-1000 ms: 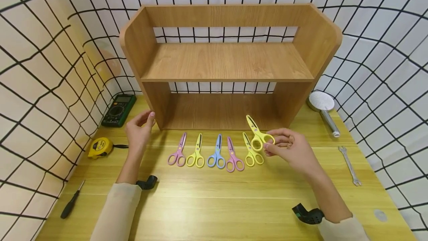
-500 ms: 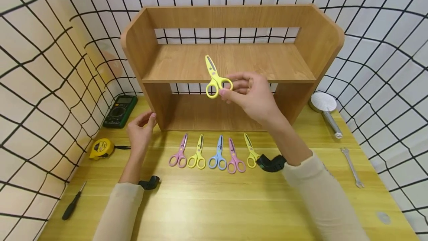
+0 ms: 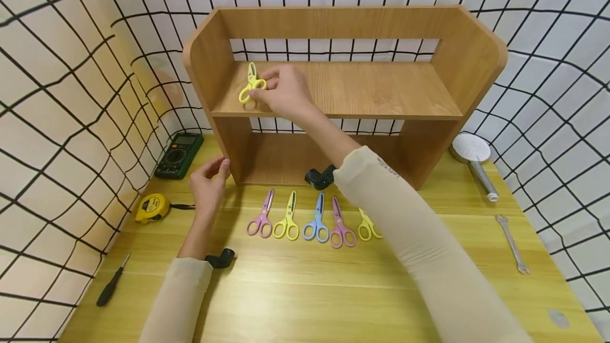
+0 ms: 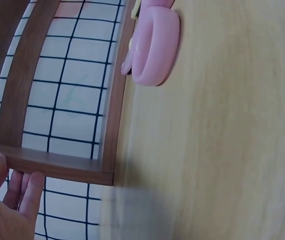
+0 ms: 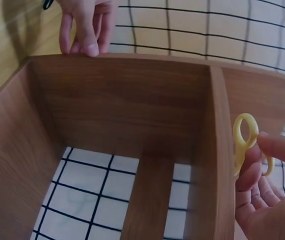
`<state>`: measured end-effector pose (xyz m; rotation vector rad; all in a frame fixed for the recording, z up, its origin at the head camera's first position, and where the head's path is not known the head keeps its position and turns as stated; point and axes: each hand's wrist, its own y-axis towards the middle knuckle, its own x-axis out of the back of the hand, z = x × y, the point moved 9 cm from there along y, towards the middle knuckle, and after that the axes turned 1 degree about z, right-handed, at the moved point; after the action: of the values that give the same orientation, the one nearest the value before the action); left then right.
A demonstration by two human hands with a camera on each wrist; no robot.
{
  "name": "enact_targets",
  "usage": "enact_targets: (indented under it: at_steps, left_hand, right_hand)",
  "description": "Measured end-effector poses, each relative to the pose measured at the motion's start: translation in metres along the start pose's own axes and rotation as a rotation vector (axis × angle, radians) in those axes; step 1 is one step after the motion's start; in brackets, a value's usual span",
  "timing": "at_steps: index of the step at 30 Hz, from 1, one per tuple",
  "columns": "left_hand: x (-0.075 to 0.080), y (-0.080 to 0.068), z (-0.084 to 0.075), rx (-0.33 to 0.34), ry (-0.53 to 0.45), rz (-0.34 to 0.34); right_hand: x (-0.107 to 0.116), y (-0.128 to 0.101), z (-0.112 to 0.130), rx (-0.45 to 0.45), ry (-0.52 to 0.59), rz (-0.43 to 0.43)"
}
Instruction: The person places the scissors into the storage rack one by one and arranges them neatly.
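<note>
The right hand [image 3: 285,90] reaches over the upper shelf of the wooden rack [image 3: 448,62], its fingers [image 5: 255,167] pinched on the handle loops of a pair of yellow scissors [image 3: 250,87] held at the shelf's left end, blades pointing up and back. The left hand [image 3: 208,184] rests against the rack's lower left side panel with its fingers loosely spread and nothing in them. On the bench [image 3: 305,300] in front of the rack lie five more scissors in a row: pink [image 3: 261,217], yellow [image 3: 288,219], blue [image 3: 316,219], pink [image 3: 341,224] and yellow [image 3: 368,227].
</note>
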<state>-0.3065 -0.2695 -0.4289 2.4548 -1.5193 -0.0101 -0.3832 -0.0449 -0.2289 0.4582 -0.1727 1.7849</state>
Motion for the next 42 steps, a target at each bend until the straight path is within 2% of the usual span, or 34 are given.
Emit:
enact_targets:
  at_steps: [2, 5, 9, 11, 17, 21, 24, 30, 36, 42]
  left_hand:
    - [-0.001, -0.005, -0.009, 0.002, 0.006, -0.002]
    - [-0.001, -0.011, -0.020, 0.001, 0.018, 0.004]
    - [-0.004, -0.013, -0.022, -0.005, 0.031, 0.015]
    - [-0.007, -0.013, -0.022, -0.009, 0.028, 0.014]
    - [-0.012, -0.013, -0.025, -0.009, 0.007, 0.016]
    - [-0.011, -0.004, -0.006, -0.013, 0.023, 0.006]
    - [-0.009, 0.003, 0.008, -0.018, 0.018, -0.007]
    - [-0.004, 0.001, 0.009, -0.021, 0.016, -0.026]
    - [-0.006, 0.000, 0.012, -0.013, 0.032, -0.014]
    - [-0.005, 0.001, 0.013, 0.043, -0.008, -0.015]
  right_hand:
    - [-0.012, 0.005, 0.003, -0.008, -0.041, 0.015]
    - [-0.025, 0.009, 0.009, 0.032, -0.158, 0.035]
    - [-0.031, 0.010, 0.012, 0.083, -0.350, 0.023]
    - [-0.031, 0.009, 0.010, 0.089, -0.404, 0.018]
    - [-0.022, 0.007, 0.005, 0.106, -0.396, 0.033]
    - [-0.008, -0.002, 0.001, 0.115, -0.343, 0.070]
    - [0.009, -0.019, -0.003, 0.144, -0.289, 0.070]
    - [0.052, -0.067, -0.026, 0.193, -0.212, -0.001]
    - [0.095, -0.114, -0.074, 0.149, -0.223, -0.067]
    - [0.115, -0.154, -0.130, 0.064, -0.241, -0.067]
